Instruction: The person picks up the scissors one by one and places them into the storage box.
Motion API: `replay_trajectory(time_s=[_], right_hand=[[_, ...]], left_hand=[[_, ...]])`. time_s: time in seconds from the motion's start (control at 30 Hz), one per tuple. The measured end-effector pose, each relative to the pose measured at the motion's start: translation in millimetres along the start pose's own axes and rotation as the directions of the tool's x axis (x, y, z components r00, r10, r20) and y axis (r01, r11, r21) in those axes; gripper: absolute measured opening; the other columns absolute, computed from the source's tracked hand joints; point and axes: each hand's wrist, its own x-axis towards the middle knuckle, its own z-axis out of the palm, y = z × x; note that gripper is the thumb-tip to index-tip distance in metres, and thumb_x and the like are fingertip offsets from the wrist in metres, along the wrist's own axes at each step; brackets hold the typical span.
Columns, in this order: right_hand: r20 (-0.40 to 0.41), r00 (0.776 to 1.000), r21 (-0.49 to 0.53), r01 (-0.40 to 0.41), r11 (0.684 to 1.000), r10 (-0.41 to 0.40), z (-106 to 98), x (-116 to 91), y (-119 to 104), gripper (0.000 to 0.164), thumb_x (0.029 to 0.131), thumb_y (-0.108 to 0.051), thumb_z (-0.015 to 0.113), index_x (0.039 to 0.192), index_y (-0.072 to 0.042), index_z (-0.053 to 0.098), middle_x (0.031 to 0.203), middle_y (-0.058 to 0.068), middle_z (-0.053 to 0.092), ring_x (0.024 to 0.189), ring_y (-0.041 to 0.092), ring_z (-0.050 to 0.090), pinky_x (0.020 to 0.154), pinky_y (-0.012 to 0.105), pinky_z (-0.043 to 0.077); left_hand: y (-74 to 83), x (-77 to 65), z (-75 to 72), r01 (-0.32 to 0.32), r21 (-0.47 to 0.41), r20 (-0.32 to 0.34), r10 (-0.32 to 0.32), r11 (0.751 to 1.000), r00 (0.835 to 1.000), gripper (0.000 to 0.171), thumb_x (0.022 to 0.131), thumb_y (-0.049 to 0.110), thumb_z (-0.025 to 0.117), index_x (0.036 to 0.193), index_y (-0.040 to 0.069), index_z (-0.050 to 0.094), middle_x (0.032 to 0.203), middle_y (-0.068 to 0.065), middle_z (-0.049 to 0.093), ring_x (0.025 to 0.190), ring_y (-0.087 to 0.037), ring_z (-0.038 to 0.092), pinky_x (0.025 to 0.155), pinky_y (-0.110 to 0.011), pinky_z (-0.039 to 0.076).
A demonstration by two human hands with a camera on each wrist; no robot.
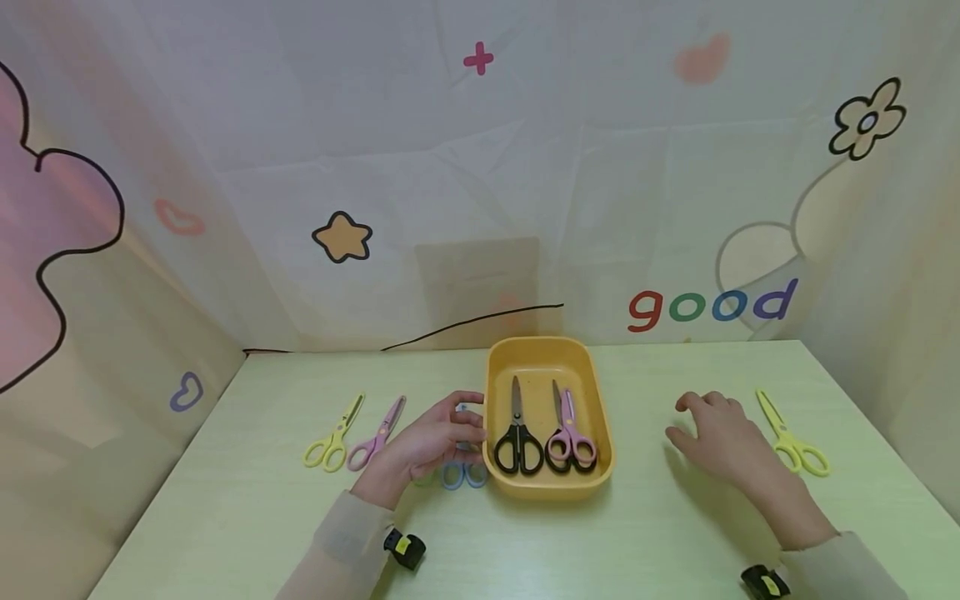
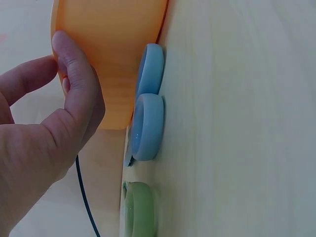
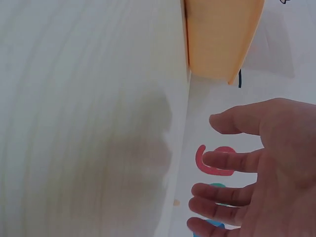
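Note:
A yellow tray (image 1: 551, 492) holds black-handled scissors (image 1: 517, 450) and, to their right, purple scissors (image 1: 572, 446) lying over a second black-handled pair. My left hand (image 1: 442, 433) is at the tray's left side, its bent fingers right at the rim. Below it in the left wrist view lie the handle loops of blue scissors (image 2: 149, 126) and green scissors (image 2: 142, 210); the hand hides most of both from above. Over the table right of the tray, my right hand (image 1: 723, 437) hovers with loosely spread fingers, holding nothing. Yellow scissors (image 1: 787, 437) lie just right of it.
More yellow scissors (image 1: 335, 437) and purple scissors (image 1: 377, 433) lie on the table left of my left hand. A printed cloth (image 1: 480, 183) hangs behind the table's far edge, with cloth at both sides too.

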Motion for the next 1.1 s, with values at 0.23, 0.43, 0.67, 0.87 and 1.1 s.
replay_trajectory(time_s=[0.23, 0.43, 0.67, 0.87, 1.1], right_hand=[[0.015, 0.998, -0.033, -0.066, 0.997, 0.066, -5.1, -4.0, 14.3, 0.050, 0.096, -0.030, 0.068, 0.125, 0.009, 0.055, 0.120, 0.042, 0.047, 0.108, 0.061, 0.043, 0.076, 0.074, 0.045], [0.037, 0.993, -0.041, -0.110, 0.993, 0.111, -10.3, -3.5, 25.6, 0.057, 0.096, -0.036, 0.065, 0.130, 0.008, 0.051, 0.126, 0.045, 0.040, 0.114, 0.065, 0.036, 0.078, 0.080, 0.037], [0.089, 0.983, -0.029, -0.157, 0.987, 0.159, -14.5, -6.7, 32.9, 0.062, 0.098, -0.039, 0.062, 0.132, 0.010, 0.045, 0.132, 0.051, 0.028, 0.117, 0.071, 0.026, 0.080, 0.084, 0.030], [0.116, 0.976, -0.004, -0.183, 0.983, 0.183, -20.1, -8.1, 39.7, 0.065, 0.100, -0.040, 0.059, 0.133, 0.013, 0.040, 0.129, 0.055, 0.024, 0.116, 0.074, 0.023, 0.080, 0.088, 0.024], [0.160, 0.963, 0.003, -0.222, 0.975, 0.219, -19.6, -10.7, 48.8, 0.070, 0.101, -0.045, 0.056, 0.132, 0.015, 0.036, 0.122, 0.056, 0.023, 0.115, 0.078, 0.018, 0.079, 0.093, 0.019]], left_hand=[[-0.9, -0.7, -1.5, 0.000, 0.005, -0.002, 0.000, 1.000, 1.000, 0.062, 0.097, -0.005, 0.060, 0.151, -0.001, 0.029, 0.104, -0.011, 0.056, 0.087, -0.022, 0.065, 0.079, -0.036, 0.061], [0.2, 0.2, -1.0, -0.009, 0.001, 0.002, 0.009, 1.000, 1.000, 0.064, 0.097, -0.005, 0.060, 0.152, -0.001, 0.028, 0.106, -0.013, 0.056, 0.089, -0.022, 0.065, 0.078, -0.034, 0.061], [-1.7, 1.0, -0.9, -0.009, 0.008, 0.008, 0.009, 1.000, 1.000, 0.061, 0.097, -0.005, 0.060, 0.150, 0.000, 0.030, 0.103, -0.009, 0.055, 0.087, -0.020, 0.064, 0.078, -0.034, 0.061], [-0.4, 1.2, -0.7, -0.005, -0.003, -0.001, 0.005, 1.000, 1.000, 0.063, 0.096, -0.006, 0.061, 0.151, 0.000, 0.030, 0.102, -0.009, 0.056, 0.086, -0.021, 0.065, 0.076, -0.033, 0.060], [-0.4, 1.7, -0.2, 0.003, 0.001, -0.005, -0.003, 1.000, 1.000, 0.063, 0.096, -0.005, 0.061, 0.151, -0.001, 0.029, 0.106, -0.013, 0.056, 0.087, -0.021, 0.065, 0.078, -0.034, 0.060]])
